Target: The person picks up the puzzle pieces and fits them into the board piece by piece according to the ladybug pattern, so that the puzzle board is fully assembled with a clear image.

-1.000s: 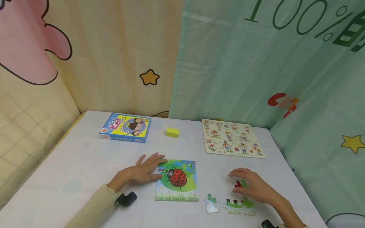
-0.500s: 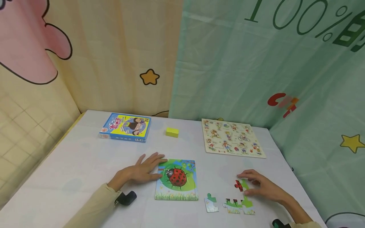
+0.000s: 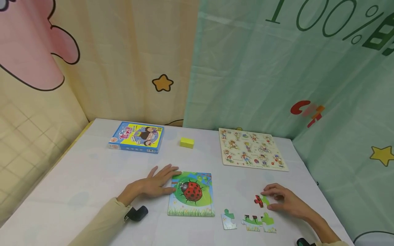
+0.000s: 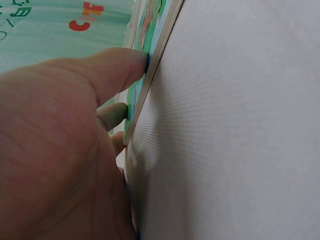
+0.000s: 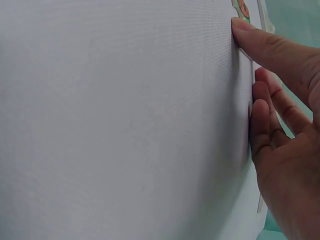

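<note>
My left hand (image 3: 157,183) lies with its fingers extended along the left edge of a square ladybug puzzle (image 3: 191,208). In the left wrist view, the thumb (image 4: 132,62) and fingertips touch the puzzle's edge. At the right, my right hand (image 3: 287,202) pinches a green puzzle piece (image 3: 265,200) between thumb and forefinger, its other fingers curled in. A red-and-black puzzle piece (image 3: 258,201) adjoins it on the left. Below lie a leg-patterned puzzle piece (image 3: 252,222), a green corner piece (image 3: 268,223) and, apart from them, a pale puzzle piece (image 3: 228,220).
Toward the back stand a blue-and-yellow box (image 3: 136,137) at left and a yellow block (image 3: 186,142) mid-table. A wooden board with figures (image 3: 252,149) lies at back right. Curtains (image 3: 240,85) hang behind the white-covered table (image 3: 92,181).
My right hand has drawn back to the right and its thumb and forefinger have closed in around the green piece. The left hand has stayed on the puzzle's edge.
</note>
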Motion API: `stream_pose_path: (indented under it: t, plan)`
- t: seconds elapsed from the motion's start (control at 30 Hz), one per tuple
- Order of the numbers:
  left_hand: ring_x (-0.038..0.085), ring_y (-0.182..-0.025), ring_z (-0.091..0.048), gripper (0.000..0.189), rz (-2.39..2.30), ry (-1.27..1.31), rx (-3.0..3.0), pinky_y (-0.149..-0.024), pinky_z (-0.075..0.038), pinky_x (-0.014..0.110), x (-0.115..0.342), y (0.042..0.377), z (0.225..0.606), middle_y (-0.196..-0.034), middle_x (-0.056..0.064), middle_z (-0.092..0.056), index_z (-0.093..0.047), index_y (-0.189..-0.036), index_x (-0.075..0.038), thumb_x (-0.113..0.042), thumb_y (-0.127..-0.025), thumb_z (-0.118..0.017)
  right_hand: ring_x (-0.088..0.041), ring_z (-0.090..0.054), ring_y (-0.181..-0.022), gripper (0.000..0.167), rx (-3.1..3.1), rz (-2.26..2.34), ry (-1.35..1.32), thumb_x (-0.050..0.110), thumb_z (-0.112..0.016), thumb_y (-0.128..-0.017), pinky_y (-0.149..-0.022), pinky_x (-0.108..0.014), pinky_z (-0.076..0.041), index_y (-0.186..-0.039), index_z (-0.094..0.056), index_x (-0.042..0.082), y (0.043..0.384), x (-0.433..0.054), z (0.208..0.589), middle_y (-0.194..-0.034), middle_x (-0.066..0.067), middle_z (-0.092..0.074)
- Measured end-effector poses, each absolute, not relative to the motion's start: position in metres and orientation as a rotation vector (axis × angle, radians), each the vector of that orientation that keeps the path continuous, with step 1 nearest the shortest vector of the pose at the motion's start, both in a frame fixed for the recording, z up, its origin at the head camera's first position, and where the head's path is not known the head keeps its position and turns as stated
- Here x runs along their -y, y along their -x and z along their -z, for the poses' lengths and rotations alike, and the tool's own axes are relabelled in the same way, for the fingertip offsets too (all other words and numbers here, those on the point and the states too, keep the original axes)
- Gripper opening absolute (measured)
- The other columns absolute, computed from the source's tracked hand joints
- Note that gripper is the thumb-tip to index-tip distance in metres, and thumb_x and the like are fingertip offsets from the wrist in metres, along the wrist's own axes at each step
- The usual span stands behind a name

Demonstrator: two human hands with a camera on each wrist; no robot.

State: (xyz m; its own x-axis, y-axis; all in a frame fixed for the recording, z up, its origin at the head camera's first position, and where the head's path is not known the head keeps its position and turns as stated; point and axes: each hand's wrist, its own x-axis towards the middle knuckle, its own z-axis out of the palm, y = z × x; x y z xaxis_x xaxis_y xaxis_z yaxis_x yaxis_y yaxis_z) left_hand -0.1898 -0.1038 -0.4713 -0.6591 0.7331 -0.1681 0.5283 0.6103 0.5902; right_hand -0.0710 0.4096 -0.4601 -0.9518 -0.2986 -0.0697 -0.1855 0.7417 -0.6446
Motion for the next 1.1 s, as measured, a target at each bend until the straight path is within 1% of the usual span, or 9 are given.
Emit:
stream_pose_path:
  t: [0.13,0.27,0.4,0.53,0.63,0.87,0.93,1.1]
  plan:
    - [0.036,-0.156,-0.005,0.064,-0.698,-0.997,-2.45,-0.12,0.006,0.068,0.104,0.191,0.471,-0.167,0.008,-0.022,-0.035,-0.155,-0.017,-0.043,-0.1,-0.055,0.001,-0.054,-0.099,0.037,-2.801,0.954,0.386,0.032,-0.081,-0.084,-0.078,-0.02,-0.05,-0.117,-0.071,0.018,0.072,-0.406,0.459,-0.12,-0.006,-0.062]
    - [0.034,-0.156,-0.004,0.064,-0.689,-0.988,-2.455,-0.12,0.006,0.067,0.104,0.192,0.472,-0.167,0.006,-0.022,-0.035,-0.155,-0.019,-0.044,-0.101,-0.055,-0.003,-0.058,-0.09,0.038,-2.827,0.935,0.426,0.031,-0.081,-0.084,-0.077,-0.021,-0.053,-0.117,-0.069,0.015,0.072,-0.395,0.455,-0.114,-0.003,-0.067]
    - [0.036,-0.156,-0.005,0.064,-0.7,-0.997,-2.449,-0.12,0.005,0.068,0.104,0.192,0.471,-0.166,0.007,-0.022,-0.035,-0.155,-0.018,-0.045,-0.1,-0.055,-0.004,-0.06,-0.088,0.037,-2.848,0.932,0.506,0.029,-0.079,-0.087,-0.078,-0.022,-0.055,-0.119,-0.069,0.015,0.077,-0.373,0.452,-0.114,0.001,-0.069]
    - [0.037,-0.156,-0.006,0.065,-0.716,-1.001,-2.441,-0.119,0.005,0.069,0.103,0.19,0.47,-0.166,0.008,-0.023,-0.035,-0.155,-0.016,-0.045,-0.1,-0.055,-0.002,-0.06,-0.09,0.032,-2.874,0.902,0.612,0.029,-0.076,-0.089,-0.078,-0.023,-0.055,-0.119,-0.07,0.02,0.09,-0.345,0.451,-0.114,0.007,-0.069]
    - [0.037,-0.156,-0.005,0.065,-0.717,-0.999,-2.441,-0.119,0.005,0.069,0.103,0.19,0.47,-0.166,0.009,-0.022,-0.035,-0.155,-0.017,-0.044,-0.1,-0.055,-0.003,-0.061,-0.092,0.028,-2.882,0.87,0.687,0.029,-0.074,-0.092,-0.08,-0.025,-0.056,-0.118,-0.07,0.022,0.1,-0.322,0.45,-0.115,0.008,-0.069]
    - [0.037,-0.156,-0.004,0.064,-0.716,-1.0,-2.426,-0.119,0.006,0.068,0.103,0.19,0.472,-0.167,0.008,-0.021,-0.034,-0.156,-0.018,-0.045,-0.101,-0.054,-0.017,-0.064,-0.109,0.027,-2.895,0.752,0.84,0.032,-0.069,-0.095,-0.091,-0.037,-0.055,-0.118,-0.073,0.02,0.113,-0.271,0.445,-0.117,0.005,-0.069]
    - [0.037,-0.156,-0.004,0.064,-0.718,-1.003,-2.421,-0.119,0.006,0.069,0.103,0.19,0.472,-0.167,0.008,-0.021,-0.034,-0.156,-0.019,-0.045,-0.101,-0.053,-0.019,-0.064,-0.11,0.027,-2.901,0.714,0.869,0.032,-0.069,-0.095,-0.092,-0.038,-0.055,-0.119,-0.073,0.019,0.115,-0.259,0.444,-0.117,0.005,-0.069]
    - [0.035,-0.156,-0.004,0.064,-0.703,-0.999,-2.439,-0.12,0.006,0.068,0.104,0.19,0.474,-0.167,0.007,-0.021,-0.034,-0.156,-0.019,-0.046,-0.101,-0.054,-0.017,-0.062,-0.112,0.026,-2.921,0.618,0.857,0.03,-0.071,-0.094,-0.095,-0.039,-0.054,-0.117,-0.075,0.019,0.117,-0.234,0.443,-0.119,0.005,-0.067]
